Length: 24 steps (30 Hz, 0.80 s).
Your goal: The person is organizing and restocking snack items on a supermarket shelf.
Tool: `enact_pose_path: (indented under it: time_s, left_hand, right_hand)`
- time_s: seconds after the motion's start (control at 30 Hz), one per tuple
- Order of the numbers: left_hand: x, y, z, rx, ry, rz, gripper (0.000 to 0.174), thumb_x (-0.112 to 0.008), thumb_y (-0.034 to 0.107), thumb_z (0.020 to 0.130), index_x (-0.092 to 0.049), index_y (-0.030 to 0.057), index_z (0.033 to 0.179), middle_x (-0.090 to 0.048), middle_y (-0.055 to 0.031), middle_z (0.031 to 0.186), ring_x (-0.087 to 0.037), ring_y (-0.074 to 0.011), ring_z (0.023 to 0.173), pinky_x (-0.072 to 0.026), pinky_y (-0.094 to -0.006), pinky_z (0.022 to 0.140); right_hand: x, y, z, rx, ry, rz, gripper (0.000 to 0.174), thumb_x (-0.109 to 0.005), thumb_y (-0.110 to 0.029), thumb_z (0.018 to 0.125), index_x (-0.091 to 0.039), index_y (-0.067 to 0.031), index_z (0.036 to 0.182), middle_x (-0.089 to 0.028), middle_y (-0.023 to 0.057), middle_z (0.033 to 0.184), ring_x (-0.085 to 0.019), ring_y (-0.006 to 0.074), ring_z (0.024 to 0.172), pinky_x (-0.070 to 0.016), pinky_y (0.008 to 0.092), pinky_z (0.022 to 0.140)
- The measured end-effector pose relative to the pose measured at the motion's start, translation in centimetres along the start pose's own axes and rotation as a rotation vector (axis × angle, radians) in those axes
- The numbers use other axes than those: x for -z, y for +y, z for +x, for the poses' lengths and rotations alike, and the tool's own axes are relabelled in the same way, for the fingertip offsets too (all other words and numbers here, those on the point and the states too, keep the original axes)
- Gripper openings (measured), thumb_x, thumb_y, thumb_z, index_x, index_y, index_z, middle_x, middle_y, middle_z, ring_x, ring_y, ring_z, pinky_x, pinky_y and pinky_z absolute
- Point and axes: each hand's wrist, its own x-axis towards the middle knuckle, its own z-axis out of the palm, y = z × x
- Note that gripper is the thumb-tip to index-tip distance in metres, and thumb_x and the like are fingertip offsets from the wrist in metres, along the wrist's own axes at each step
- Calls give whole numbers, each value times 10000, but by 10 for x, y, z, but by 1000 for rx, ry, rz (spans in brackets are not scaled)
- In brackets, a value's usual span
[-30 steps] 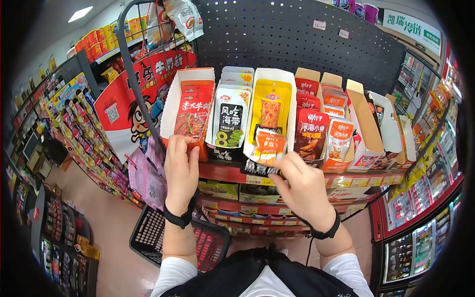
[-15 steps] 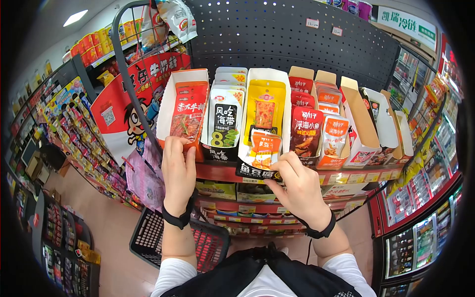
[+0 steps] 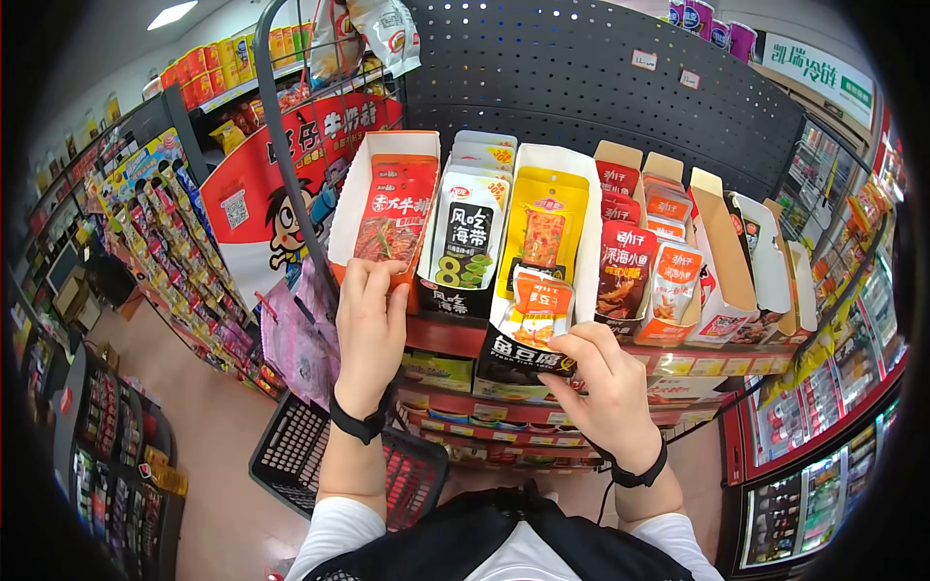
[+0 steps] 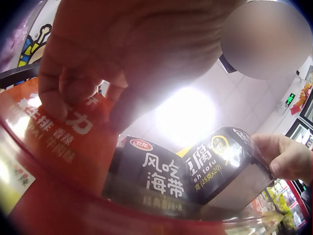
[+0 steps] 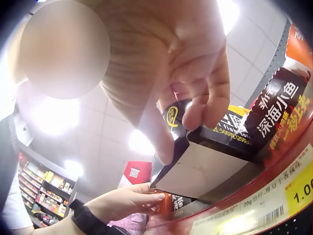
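In the head view, my left hand (image 3: pixel 371 334) grips the front wall of an orange-red open box (image 4: pixel 73 152) holding red snack packets (image 3: pixel 392 228), fingers over its rim. With thumb and fingers, my right hand (image 3: pixel 608 392) pinches the front right corner of a black fish tofu box (image 3: pixel 518 351). Inside that box stand a yellow pouch (image 3: pixel 542 208) and a small orange-and-white packet (image 3: pixel 535 308). Its pale underside (image 5: pixel 200 169) shows in the right wrist view, the front jutting past the shelf edge. Between these two stands a black-and-white seaweed snack box (image 3: pixel 455 300).
To the right stand boxes of small-fish packets (image 3: pixel 623 276) and several more open cartons (image 3: pixel 722 261). A red shelf rail with price labels (image 3: pixel 673 363) runs below. Behind is a perforated dark panel (image 3: pixel 542 77). A black shopping basket (image 3: pixel 291 445) is low at left.
My right hand has drawn the fish tofu box's front forward and its printed front face shows more. My left hand stays on the orange-red box. The head view has shifted slightly.
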Motion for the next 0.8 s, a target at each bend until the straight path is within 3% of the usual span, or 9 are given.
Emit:
enact_pose_path:
  time_s: [0.2, 0.3, 0.4, 0.6, 0.8]
  left_hand:
    - [0, 0, -1, -1, 1, 2, 130, -582, 11, 856, -552, -1, 983, -496, -145, 953, -533, -342, 892, -438, -403, 772]
    - [0, 0, 0, 0, 12, -9, 120, -583, 12, 857, -548, -4, 970, -497, -145, 946, -533, -344, 884, -437, -403, 768]
    - [-1, -1, 0, 0, 19, -16, 117, -585, 14, 857, -549, -7, 966, -498, -145, 940, -532, -343, 877, -436, -402, 764]
    - [-3, -5, -2, 2, 28, -41, 116, -588, 18, 857, -554, -14, 963, -495, -144, 931, -529, -336, 862, -433, -394, 752]
    - [-3, -7, -2, 3, 32, -71, 124, -589, 20, 856, -554, -19, 969, -495, -143, 931, -530, -330, 859, -432, -388, 752]
  right_hand:
    - [1, 0, 1, -11, -19, 22, 379, -773, -41, 663, -571, -52, 983, -570, 106, 954, -628, 277, 724, -503, 362, 585]
    - [-3, 1, 2, 26, 51, 43, 365, -797, -15, 647, -571, -35, 933, -555, 85, 879, -549, 204, 590, -448, 316, 489]
    - [-1, 3, -2, 28, 14, 24, 361, -774, -37, 661, -576, -52, 963, -574, 99, 906, -614, 275, 686, -490, 355, 562]
    - [3, -6, -6, 119, 64, 74, 361, -817, -39, 629, -577, -58, 898, -560, 82, 823, -557, 217, 625, -444, 325, 499]
    - [16, -15, -21, 95, 48, 72, 318, -809, -70, 649, -603, -85, 892, -579, 57, 832, -593, 217, 673, -466, 320, 534]
